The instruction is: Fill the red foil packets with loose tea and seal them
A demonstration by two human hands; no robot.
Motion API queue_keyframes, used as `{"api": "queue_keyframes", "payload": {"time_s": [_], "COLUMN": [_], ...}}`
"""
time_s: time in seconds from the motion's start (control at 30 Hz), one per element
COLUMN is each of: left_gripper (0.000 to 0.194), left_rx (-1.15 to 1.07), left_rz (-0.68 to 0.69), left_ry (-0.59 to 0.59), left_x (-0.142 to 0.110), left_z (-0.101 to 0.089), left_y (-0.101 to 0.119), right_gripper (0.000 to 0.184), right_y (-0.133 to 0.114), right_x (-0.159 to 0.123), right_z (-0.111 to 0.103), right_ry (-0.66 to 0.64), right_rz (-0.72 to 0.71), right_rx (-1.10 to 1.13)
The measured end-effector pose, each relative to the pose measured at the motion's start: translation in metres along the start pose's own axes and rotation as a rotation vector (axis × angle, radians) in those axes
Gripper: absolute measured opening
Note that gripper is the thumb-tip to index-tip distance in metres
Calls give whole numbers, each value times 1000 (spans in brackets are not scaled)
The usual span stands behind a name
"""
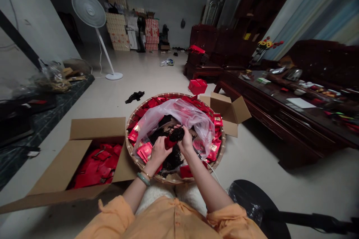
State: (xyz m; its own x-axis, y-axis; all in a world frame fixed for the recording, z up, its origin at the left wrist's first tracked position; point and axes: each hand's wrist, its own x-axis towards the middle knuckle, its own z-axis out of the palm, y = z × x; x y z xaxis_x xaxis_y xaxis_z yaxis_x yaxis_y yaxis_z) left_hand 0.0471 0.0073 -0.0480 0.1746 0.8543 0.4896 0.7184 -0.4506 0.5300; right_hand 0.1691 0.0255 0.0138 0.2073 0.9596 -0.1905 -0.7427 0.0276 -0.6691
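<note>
My left hand (160, 150) is closed around a small red packet (169, 142) held over the basket. My right hand (185, 139) is cupped around a clump of dark loose tea leaves (177, 134) at the packet's mouth. Below them lies a clear plastic bag (174, 109), spread open, with more dark leaves (171, 158) in it. Red packets (144, 151) lie around the bag inside the round woven basket (221, 151), in front of my knees. How far the leaves reach into the packet is hidden.
An open cardboard box (54, 164) filled with red packets stands left of the basket. Another open box (231, 108) and a red box (198, 86) sit beyond its right side. A long dark wooden table (269, 119) runs along the right. A white fan (114, 76) stands behind.
</note>
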Motion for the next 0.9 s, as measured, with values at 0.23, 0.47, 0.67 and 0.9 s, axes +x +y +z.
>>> {"api": "queue_keyframes", "payload": {"time_s": [0.23,0.47,0.67,0.9], "left_gripper": [39,40,45,46], "left_rx": [6,14,-1,-10], "left_rz": [-4,-22,-64,-50], "left_ry": [24,10,23,31], "left_x": [0,0,1,0], "left_z": [5,6,6,5], "left_y": [-1,-2,-6,-8], "right_gripper": [34,49,51,30], "right_y": [12,14,12,3], "right_x": [5,4,-6,-16], "right_z": [-8,-13,-15,-26], "right_ry": [13,-43,-126,-260], "right_rz": [-172,-199,-217,-370], "right_rx": [-319,-438,-588,-959]}}
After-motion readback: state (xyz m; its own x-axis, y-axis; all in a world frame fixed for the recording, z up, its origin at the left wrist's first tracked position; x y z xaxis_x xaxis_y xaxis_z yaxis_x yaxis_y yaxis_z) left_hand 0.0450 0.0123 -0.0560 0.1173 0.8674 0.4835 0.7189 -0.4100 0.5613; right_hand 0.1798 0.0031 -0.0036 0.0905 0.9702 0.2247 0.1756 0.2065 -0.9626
